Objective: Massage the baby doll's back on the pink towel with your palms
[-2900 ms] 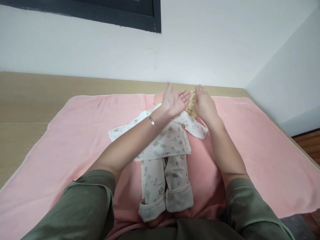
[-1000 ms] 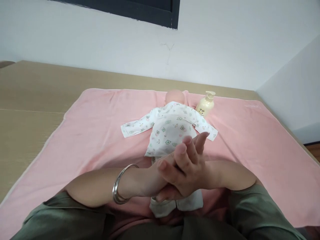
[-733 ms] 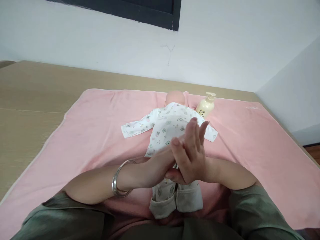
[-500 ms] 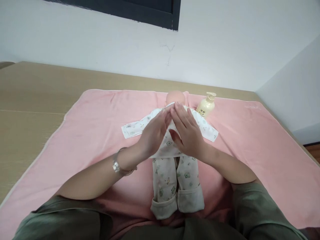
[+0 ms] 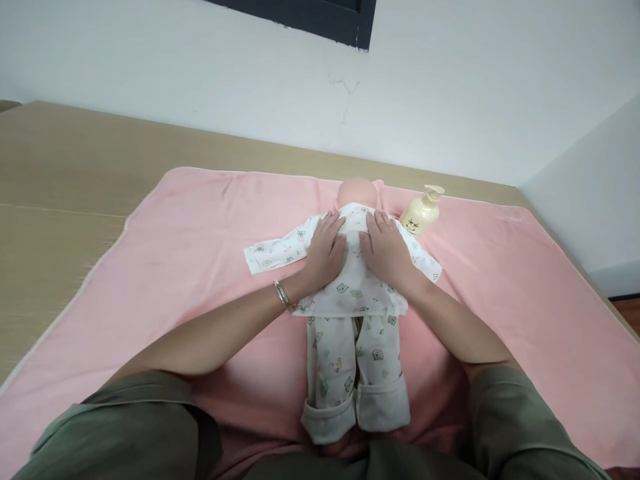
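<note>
A baby doll lies with its bald head at the far end, dressed in a white printed top and matching trousers with turned-up cuffs. Its face does not show. My left hand rests flat on the left part of the top, near the shoulder, fingers stretched out. On the right part, my right hand lies flat in the same way, its thumb toward the middle. Both hands are open and hold nothing. A silver bangle circles my left wrist.
Beneath the doll a pink blanket spreads over a wooden table. A cream pump bottle stands just right of the doll's head. Behind the table rises a white wall with a dark frame higher up.
My hands, earlier held up with fingertips together above the doll, have come apart and down onto its top. The view has shifted slightly. The doll and bottle stay in place.
</note>
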`<state>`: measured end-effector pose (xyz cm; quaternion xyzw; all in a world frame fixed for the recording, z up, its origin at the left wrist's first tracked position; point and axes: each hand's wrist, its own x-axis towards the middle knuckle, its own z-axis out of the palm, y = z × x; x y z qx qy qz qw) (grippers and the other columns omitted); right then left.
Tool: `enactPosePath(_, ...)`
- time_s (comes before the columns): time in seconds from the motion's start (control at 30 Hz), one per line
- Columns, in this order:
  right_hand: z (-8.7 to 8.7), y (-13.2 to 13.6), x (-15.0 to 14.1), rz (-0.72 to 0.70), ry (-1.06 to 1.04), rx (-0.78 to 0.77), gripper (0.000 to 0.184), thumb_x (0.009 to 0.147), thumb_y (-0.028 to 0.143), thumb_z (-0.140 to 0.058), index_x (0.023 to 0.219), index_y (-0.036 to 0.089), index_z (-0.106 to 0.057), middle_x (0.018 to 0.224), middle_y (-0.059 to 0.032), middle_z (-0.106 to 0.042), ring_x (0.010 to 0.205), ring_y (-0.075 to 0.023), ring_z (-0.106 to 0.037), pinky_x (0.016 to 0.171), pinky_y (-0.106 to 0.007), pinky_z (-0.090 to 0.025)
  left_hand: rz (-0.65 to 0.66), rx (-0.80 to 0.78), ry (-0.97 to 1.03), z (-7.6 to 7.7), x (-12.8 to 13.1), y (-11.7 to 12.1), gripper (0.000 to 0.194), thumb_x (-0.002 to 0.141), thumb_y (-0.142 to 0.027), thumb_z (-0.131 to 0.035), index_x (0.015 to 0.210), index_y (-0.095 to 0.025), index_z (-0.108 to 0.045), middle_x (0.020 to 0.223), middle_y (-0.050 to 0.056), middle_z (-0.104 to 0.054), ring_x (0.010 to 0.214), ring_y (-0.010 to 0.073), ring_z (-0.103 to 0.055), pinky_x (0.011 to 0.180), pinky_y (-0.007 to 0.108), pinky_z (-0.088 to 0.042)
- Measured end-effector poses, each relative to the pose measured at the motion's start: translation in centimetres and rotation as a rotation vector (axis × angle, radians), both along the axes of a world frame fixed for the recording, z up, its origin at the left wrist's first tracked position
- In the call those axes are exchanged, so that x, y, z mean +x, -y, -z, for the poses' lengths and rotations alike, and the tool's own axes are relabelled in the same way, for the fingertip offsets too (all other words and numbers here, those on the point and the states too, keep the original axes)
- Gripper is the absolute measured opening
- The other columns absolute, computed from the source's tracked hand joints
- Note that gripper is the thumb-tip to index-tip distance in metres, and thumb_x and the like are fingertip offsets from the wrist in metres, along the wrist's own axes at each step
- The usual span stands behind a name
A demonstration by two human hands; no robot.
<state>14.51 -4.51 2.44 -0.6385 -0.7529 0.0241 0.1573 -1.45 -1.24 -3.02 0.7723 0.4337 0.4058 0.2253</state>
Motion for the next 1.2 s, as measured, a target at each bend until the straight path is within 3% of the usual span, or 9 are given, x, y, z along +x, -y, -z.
enactPosePath(0.1, 0.0, 1.8, -1.2, -0.187, 0.050, 0.064, 0.055, 0.099, 0.025, -0.029, 0.147, 0.002, -0.042, 0.159, -0.0184, -0.035, 0.152, -0.0307, -0.024, 0.126, -0.053, -0.019, 0.022, 0.017, -0.011, 0.5, -0.3, -0.3, 0.048, 0.099, -0.031, -0.030, 0.141, -0.014, -0.048, 0.156, 0.014, -0.041, 0.151, 0.0246, -0.030, 0.127, 0.054, -0.018)
enactPosePath(0.2, 0.0, 1.4, -1.0, -0.314, 0.032, 0.038, 0.052, 0.100, 0.026, -0.029, 0.147, 0.012, -0.046, 0.159, -0.0096, -0.038, 0.152, -0.0268, -0.025, 0.127, -0.053, -0.016, 0.038, 0.046, -0.013, 0.8, -0.4, -0.5, 0.050, 0.099, -0.033, -0.030, 0.142, -0.014, -0.046, 0.157, 0.015, -0.040, 0.151, 0.0244, -0.029, 0.127, 0.054, -0.019)
enactPosePath(0.37, 0.2, -1.6, 0.9, -0.119, -0.055, -0.044, 0.058, 0.100, 0.034, -0.030, 0.151, 0.006, -0.037, 0.161, -0.0162, -0.033, 0.152, -0.0304, -0.025, 0.124, -0.053, -0.022, 0.051, 0.065, -0.028, 0.9, -0.5, -0.2, 0.054, 0.098, -0.042, -0.038, 0.143, -0.014, -0.045, 0.157, 0.015, -0.039, 0.151, 0.0271, -0.028, 0.126, 0.056, -0.018)
enactPosePath(0.5, 0.5, -0.6, -0.1, -0.010, -0.053, 0.012, 0.059, 0.100, 0.032, -0.028, 0.150, 0.002, -0.036, 0.158, -0.0217, -0.035, 0.151, -0.0318, -0.028, 0.123, -0.056, -0.023, 0.023, -0.010, 0.010, 0.1, -0.3, -0.4, 0.049, 0.096, -0.039, -0.041, 0.139, -0.017, -0.049, 0.156, 0.013, -0.042, 0.150, 0.0261, -0.031, 0.126, 0.056, -0.021)
enactPosePath(0.67, 0.5, 1.9, -1.6, -0.077, -0.017, 0.055, 0.057, 0.099, 0.026, -0.028, 0.147, -0.002, -0.039, 0.156, -0.0232, -0.038, 0.151, -0.0306, -0.028, 0.124, -0.051, -0.025, -0.059, -0.109, 0.060, -1.4, 0.4, -1.7, 0.039, 0.093, -0.031, -0.041, 0.124, -0.017, -0.061, 0.142, 0.011, -0.057, 0.140, 0.0253, -0.046, 0.123, 0.051, -0.032)
enactPosePath(0.77, 0.1, 1.1, -1.0, -0.105, -0.049, 0.018, 0.055, 0.101, 0.027, -0.025, 0.147, 0.002, -0.042, 0.157, -0.0192, -0.039, 0.150, -0.0264, -0.031, 0.125, -0.047, -0.024, -0.121, -0.032, -0.018, -2.1, 1.0, -1.4, 0.036, 0.094, -0.026, -0.036, 0.117, -0.018, -0.063, 0.138, 0.009, -0.060, 0.145, 0.0271, -0.039, 0.125, 0.055, -0.026)
enactPosePath(0.87, -0.1, -0.8, 0.2, -0.039, -0.092, -0.050, 0.059, 0.102, 0.034, -0.028, 0.150, -0.001, -0.036, 0.159, -0.0195, -0.034, 0.152, -0.0274, -0.027, 0.126, -0.046, -0.022, -0.072, 0.049, -0.114, -2.3, 1.4, 0.2, 0.041, 0.097, -0.026, -0.031, 0.127, -0.016, -0.058, 0.147, 0.011, -0.052, 0.150, 0.0280, -0.029, 0.126, 0.056, -0.021)
enactPosePath(0.97, 0.0, -1.9, 0.7, 0.044, -0.097, -0.081, 0.064, 0.102, 0.037, -0.033, 0.152, -0.003, -0.030, 0.161, -0.0215, -0.029, 0.153, -0.0311, -0.023, 0.127, -0.047, -0.019, 0.023, 0.041, -0.182, -2.2, 1.4, 0.9, 0.048, 0.098, -0.030, -0.032, 0.141, -0.014, -0.046, 0.155, 0.014, -0.043, 0.151, 0.0270, -0.029, 0.126, 0.055, -0.022)
enactPosePath(1.2, -0.3, 1.8, -1.2, -0.022, 0.025, 0.009, 0.058, 0.101, 0.029, -0.030, 0.147, -0.004, -0.039, 0.154, -0.0241, -0.042, 0.148, -0.0337, -0.033, 0.124, -0.050, -0.026, -0.072, -0.133, -0.270, -2.7, 1.0, -3.2, 0.058, 0.096, -0.036, -0.035, 0.142, -0.004, -0.045, 0.155, 0.022, -0.040, 0.148, 0.0331, -0.034, 0.124, 0.056, -0.024)
